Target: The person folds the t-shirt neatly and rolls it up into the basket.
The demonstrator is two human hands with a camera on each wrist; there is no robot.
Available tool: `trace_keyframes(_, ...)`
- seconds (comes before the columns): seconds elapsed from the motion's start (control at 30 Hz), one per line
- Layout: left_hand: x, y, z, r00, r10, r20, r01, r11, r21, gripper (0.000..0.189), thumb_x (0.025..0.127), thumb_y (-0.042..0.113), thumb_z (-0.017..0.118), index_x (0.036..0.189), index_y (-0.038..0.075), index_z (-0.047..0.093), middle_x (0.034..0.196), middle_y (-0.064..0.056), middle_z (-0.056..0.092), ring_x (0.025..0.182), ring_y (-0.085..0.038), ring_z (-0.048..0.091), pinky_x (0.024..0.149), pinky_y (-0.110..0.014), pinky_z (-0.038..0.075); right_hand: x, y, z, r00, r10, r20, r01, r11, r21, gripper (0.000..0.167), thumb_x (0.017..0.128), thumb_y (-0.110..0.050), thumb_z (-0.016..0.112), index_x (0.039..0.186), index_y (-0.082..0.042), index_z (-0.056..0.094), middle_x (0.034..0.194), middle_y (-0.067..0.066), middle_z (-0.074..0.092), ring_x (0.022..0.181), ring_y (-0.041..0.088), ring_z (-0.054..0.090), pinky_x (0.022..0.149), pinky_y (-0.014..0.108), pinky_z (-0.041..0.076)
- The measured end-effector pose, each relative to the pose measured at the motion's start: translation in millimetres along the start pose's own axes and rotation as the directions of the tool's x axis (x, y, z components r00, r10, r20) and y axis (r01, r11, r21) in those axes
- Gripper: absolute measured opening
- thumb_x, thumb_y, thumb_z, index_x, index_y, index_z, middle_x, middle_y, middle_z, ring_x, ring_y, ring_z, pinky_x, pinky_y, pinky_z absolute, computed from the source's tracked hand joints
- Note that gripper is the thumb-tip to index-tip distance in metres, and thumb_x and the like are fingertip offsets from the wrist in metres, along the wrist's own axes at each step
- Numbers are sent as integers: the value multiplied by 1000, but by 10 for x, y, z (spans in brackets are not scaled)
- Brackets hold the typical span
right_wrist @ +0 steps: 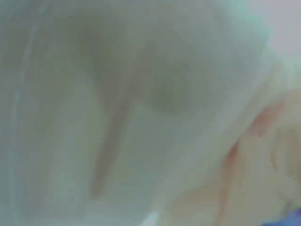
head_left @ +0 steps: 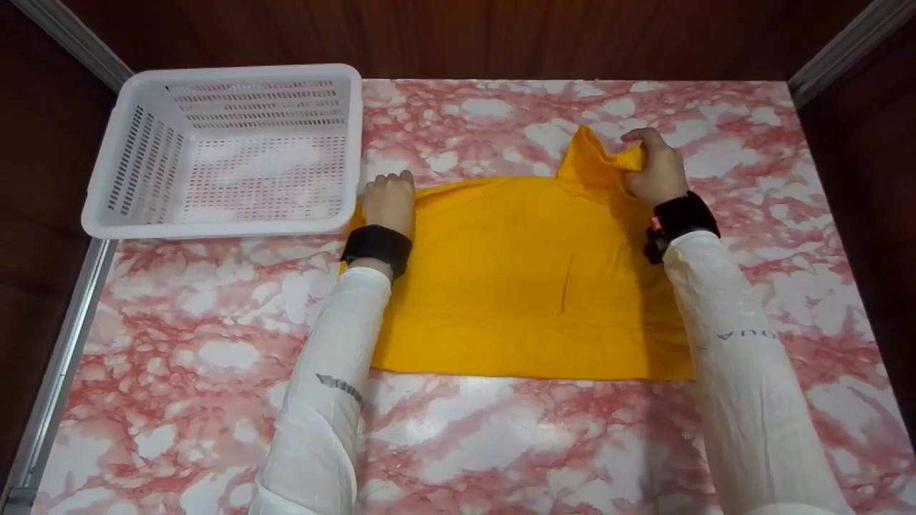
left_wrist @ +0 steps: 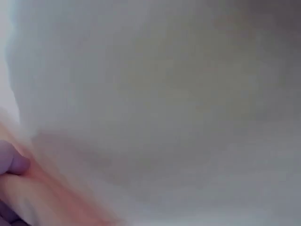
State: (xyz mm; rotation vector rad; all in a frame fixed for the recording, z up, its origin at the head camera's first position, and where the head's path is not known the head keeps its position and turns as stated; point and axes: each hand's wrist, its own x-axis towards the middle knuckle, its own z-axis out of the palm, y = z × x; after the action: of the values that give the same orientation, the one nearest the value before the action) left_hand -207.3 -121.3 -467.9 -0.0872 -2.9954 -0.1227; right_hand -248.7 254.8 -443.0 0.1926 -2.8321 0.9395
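Yeah, your left hand [head_left: 391, 204] is gripping the yellow cloth [head_left: 486, 279], your right hand [head_left: 660, 172] pinching a raised bit.

Free tabletop [head_left: 769, 193] rightward, basket [head_left: 222, 231] beside left fingers [head_left: 391, 180]

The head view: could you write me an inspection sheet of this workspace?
Surface: tabletop with a red-and-white marbled pattern.
Job's things: yellow cloth, mostly spread, its upper right part raised; a thin dark line shows on it, crease or mark unclear.
Clutter: nothing seen, apart from a white slotted basket at the far left.
Grips: both bare hands; left grip holds the cloth's upper left, right grip pinches the raised part.
Cables: nothing seen.
Surroundings: dark reddish-brown panels; metal rails along the sides.
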Motion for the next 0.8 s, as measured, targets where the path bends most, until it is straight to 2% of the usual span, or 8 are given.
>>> trace_keyframes(0.1, -27, 11, -30, 1000, 3, -15, -3, 1000, 14, 21, 95, -2, 39, 100, 0, 60, 92, -19, 66, 85, -34, 63, 76, -43, 51, -20, -26, -102, 999, -11, 38, 10, 1000, 15, 39, 80, 8, 57, 117, -5, 60, 104, 18, 62, 74, 25, 47, 63, 19, 32)
trace_keyframes(0.2, -69, 24, -64, 999, 23, -48, -21, 999, 26, 19, 95, -3, 39, 101, 0, 56, 90, -18, 63, 81, -33, 62, 70, -42, 53, -53, -50, -203, 997, -28, 66, 25, 999, 45, 20, 85, -3, 61, 106, -5, 60, 109, 14, 62, 82, 21, 50, 69, 16, 34)
trace_keyframes(0.33, -143, 37, -108, 995, 77, -69, -74, 996, 49, 19, 96, -4, 37, 102, 0, 55, 92, -18, 59, 78, -33, 61, 65, -42, 54, -126, -71, -346, 997, -36, 62, 30, 995, 97, 16, 88, -15, 60, 100, -7, 52, 90, 8, 54, 65, 10, 49, 60, 15, 37)
trace_keyframes(0.47, -237, 29, -145, 982, 157, -102, -148, 984, 95, 23, 95, -4, 37, 98, -3, 60, 95, -18, 57, 77, -33, 61, 62, -42, 55, -197, -104, -466, 997, -79, 17, 77, 992, 96, 18, 91, -18, 58, 103, -4, 53, 86, 3, 52, 62, 5, 44, 58, 15, 35)
trace_keyframes(0.57, -316, -4, -171, 961, 234, -147, -216, 968, 131, 21, 94, -5, 40, 94, -5, 61, 93, -18, 55, 72, -32, 60, 58, -41, 55, -275, -148, -557, 991, -131, -9, 131, 990, 58, 21, 93, -19, 59, 106, -3, 56, 87, -1, 51, 64, 8, 39, 62, 19, 31)
trace_keyframes(0.63, -372, -38, -184, 941, 287, -181, -262, 953, 154, 20, 93, -6, 41, 91, -5, 60, 91, -18, 54, 69, -31, 59, 55, -39, 54, -342, -180, -625, 987, -161, -24, 162, 986, 40, 20, 92, -18, 60, 105, -2, 57, 87, -4, 50, 66, 10, 38, 63, 21, 30)
trace_keyframes(0.8, -517, -141, -210, 877, 413, -245, -372, 907, 197, 17, 90, -10, 43, 88, -7, 59, 87, -17, 53, 70, -30, 57, 56, -35, 53, -558, -235, -805, 977, -204, -66, 207, 977, 43, 13, 88, -8, 65, 97, -2, 58, 90, -4, 53, 74, 7, 40, 68, 20, 31)
